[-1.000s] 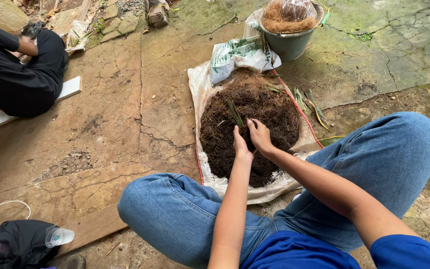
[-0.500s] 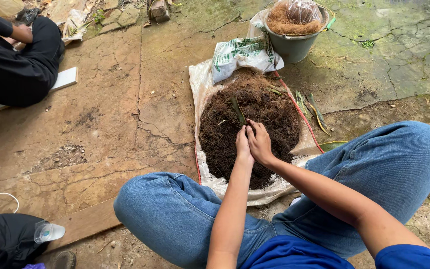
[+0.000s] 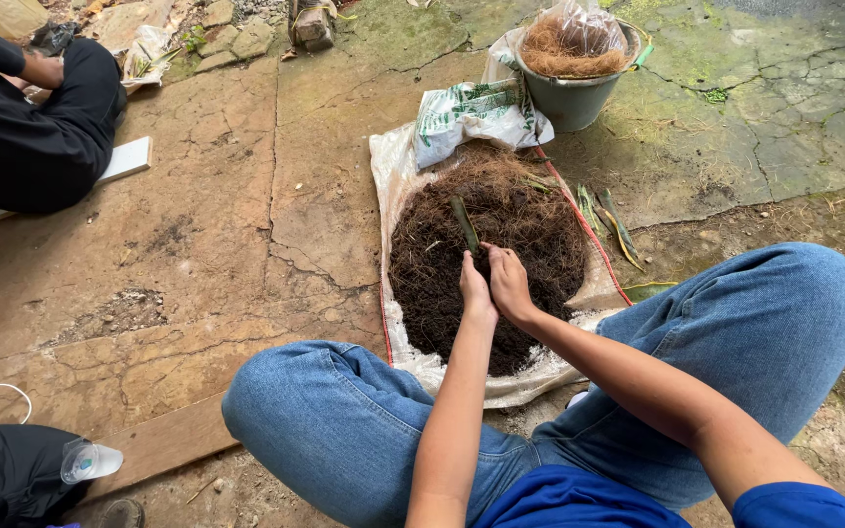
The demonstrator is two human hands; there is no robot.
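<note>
Both hands meet over the middle of the picture: the left hand (image 3: 475,291) and the right hand (image 3: 510,284) are pressed side by side, fingers curled, and appear to pinch the lower end of a narrow green leaf (image 3: 465,225) that stands up out of a heap of dark brown fibre (image 3: 442,284). How firmly each hand grips is not clear, as the fingertips are turned away from the camera.

Handling, as a judgement: the leaf looks thin, light and bendable, easily creased or torn, so a hold low down near its base, where it enters the heap, would suit it best. The fibre looks loose, springy and crumbly; it would shed from a pinch and is better scooped or pressed.

Left to right: a person in black clothes (image 3: 22,127) sits at the far left beside a white board (image 3: 129,158); a black bag with a clear plastic bottle (image 3: 90,460) lies at the lower left. The heap rests on a white woven sack (image 3: 393,176) spread flat, with a printed white-and-green bag (image 3: 466,117) at its far end. Behind that stands a grey bucket (image 3: 571,103) filled with lighter fibre in clear plastic. More green leaves (image 3: 606,215) lie just right of the sack.

Surface and setting: cracked, damp stone paving (image 3: 246,215), mossy at the upper right, outdoors in daylight. The person sits cross-legged in blue jeans (image 3: 775,323).
</note>
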